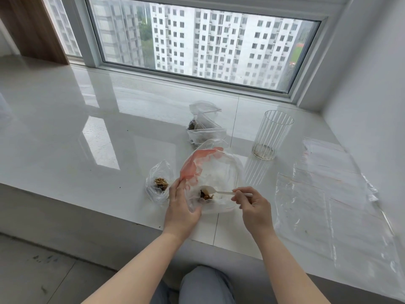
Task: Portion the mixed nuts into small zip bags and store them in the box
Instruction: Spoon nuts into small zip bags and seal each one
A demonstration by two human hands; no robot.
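A large clear plastic bag point(215, 170) with a red patch lies open on the white sill, a small heap of mixed nuts point(205, 195) in its near corner. My left hand point(180, 207) grips the bag's near left edge. My right hand point(252, 204) pinches the handle of a white plastic spoon point(215, 191) whose bowl reaches into the bag over the nuts. To the left stands a small zip bag point(159, 185) with nuts inside. Behind the big bag lie more filled small zip bags point(205, 126).
A tall ribbed clear glass container point(270, 134) stands right of the bags, crumbs at its bottom. Flat empty plastic bags point(328, 194) are spread over the sill's right side. A window runs along the back; the sill's front edge drops to the floor.
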